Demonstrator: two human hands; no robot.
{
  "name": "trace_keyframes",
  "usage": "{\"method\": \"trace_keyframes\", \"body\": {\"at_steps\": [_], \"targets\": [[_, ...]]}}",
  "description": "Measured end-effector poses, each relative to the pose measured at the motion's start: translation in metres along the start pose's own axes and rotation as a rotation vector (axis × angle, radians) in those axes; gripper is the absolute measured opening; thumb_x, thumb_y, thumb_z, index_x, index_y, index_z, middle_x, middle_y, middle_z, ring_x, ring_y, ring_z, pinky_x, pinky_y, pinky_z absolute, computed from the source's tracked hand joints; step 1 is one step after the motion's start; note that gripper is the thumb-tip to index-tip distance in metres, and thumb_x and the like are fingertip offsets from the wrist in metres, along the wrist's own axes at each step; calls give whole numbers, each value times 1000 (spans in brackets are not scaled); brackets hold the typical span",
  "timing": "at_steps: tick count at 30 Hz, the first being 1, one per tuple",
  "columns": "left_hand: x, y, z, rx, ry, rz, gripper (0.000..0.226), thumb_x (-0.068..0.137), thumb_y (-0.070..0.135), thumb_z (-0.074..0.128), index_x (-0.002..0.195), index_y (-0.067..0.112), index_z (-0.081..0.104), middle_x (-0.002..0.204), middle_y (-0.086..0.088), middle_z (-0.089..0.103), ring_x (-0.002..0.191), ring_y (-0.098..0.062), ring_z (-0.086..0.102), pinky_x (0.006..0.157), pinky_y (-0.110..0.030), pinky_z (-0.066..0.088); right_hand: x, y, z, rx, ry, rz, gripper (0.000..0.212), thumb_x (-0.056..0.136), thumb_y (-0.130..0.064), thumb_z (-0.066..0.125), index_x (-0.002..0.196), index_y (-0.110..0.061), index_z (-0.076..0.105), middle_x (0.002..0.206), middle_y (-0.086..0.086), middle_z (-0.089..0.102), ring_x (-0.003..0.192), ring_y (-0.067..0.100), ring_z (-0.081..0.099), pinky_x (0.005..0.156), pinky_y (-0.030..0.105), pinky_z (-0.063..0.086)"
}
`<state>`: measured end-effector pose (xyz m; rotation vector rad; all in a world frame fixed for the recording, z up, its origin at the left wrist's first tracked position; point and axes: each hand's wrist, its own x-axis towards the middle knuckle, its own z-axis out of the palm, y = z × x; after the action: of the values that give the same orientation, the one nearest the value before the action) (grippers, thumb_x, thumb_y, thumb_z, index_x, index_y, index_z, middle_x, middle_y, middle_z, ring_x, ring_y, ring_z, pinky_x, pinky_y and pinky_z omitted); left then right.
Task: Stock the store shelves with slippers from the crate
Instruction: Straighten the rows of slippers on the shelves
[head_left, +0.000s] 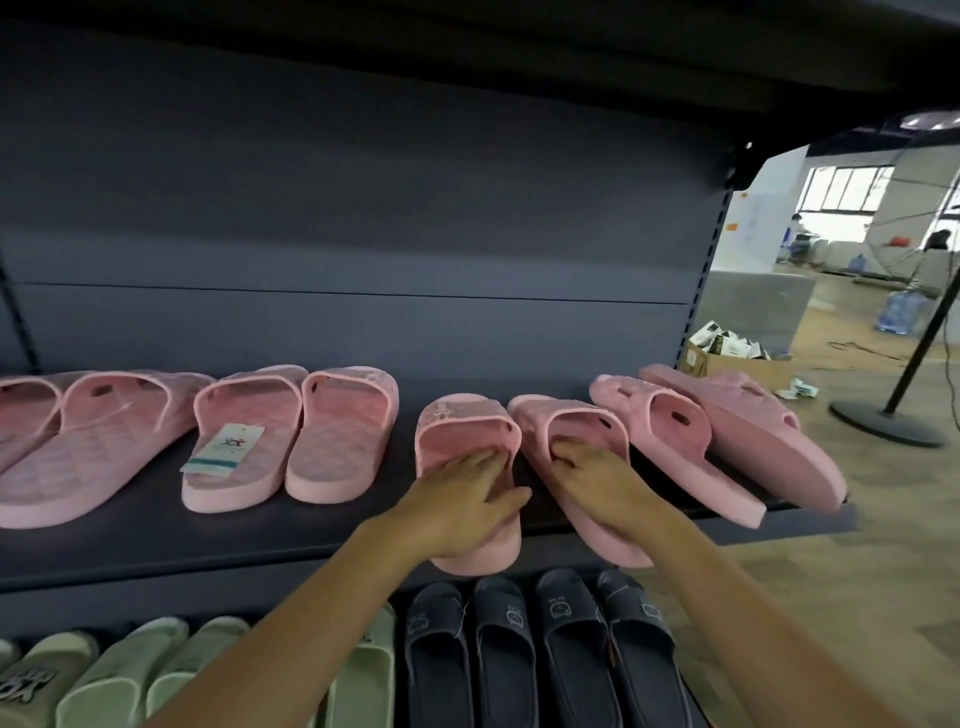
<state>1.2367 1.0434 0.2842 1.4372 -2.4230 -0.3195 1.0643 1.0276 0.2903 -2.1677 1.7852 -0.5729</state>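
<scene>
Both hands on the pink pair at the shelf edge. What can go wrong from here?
1. The left slipper under the left hand and the right slipper under the right hand overhang the shelf front; let go now, they may tip onto the dark slippers below.
2. The rightmost pair lies angled, close beside, hanging past the shelf end; a sideways push might knock it off.
</scene>
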Motion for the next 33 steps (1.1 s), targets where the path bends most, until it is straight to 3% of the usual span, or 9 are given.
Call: {"method": "trace_keyframes", "body": {"at_steps": [6,13,16,20,25,33], "targets": [[12,-8,-6,7,-55,-53,48,101,29,27,148,22,18,156,5,16,141,-15,17,109,-26,15,7,-17,9,-42,-4,23,30,95,-14,36,114,-8,59,119,9,60,109,23,52,94,33,40],[23,-14,-8,-55,14,-112,32,99,24,29,127,21,45,140,2,43,126,-18,39,100,-28,28,30,-34,15,26,27,59,29,96,-16,40,115,-7,60,118,14,60,111,29,54,94,35,40],[22,-15,-8,-27,4,-99,41,99,23,29,139,21,35,150,2,31,136,-16,28,107,-27,20,20,-23,5,90,75,-1,31,96,-14,43,121,-9,60,124,11,59,116,27,52,97,31,38],[21,-13,-9,4,-1,-91,48,100,24,27,147,18,20,156,3,17,142,-14,16,111,-25,11,-2,6,2,4,238,-83,28,90,-18,51,114,-21,65,113,1,68,100,22,62,87,34,47],[25,-16,-6,-5,13,-102,47,100,26,30,146,19,23,155,5,20,141,-13,18,111,-26,14,-5,12,14,49,62,-146,38,95,-29,49,132,-21,52,144,-1,43,135,10,34,111,21,21],[39,-20,-6,-42,85,-154,43,97,24,35,141,22,36,149,4,34,135,-18,30,105,-27,24,24,7,17,-3,28,-86,43,99,-31,39,139,-15,42,152,3,30,141,12,21,113,24,12]]}}
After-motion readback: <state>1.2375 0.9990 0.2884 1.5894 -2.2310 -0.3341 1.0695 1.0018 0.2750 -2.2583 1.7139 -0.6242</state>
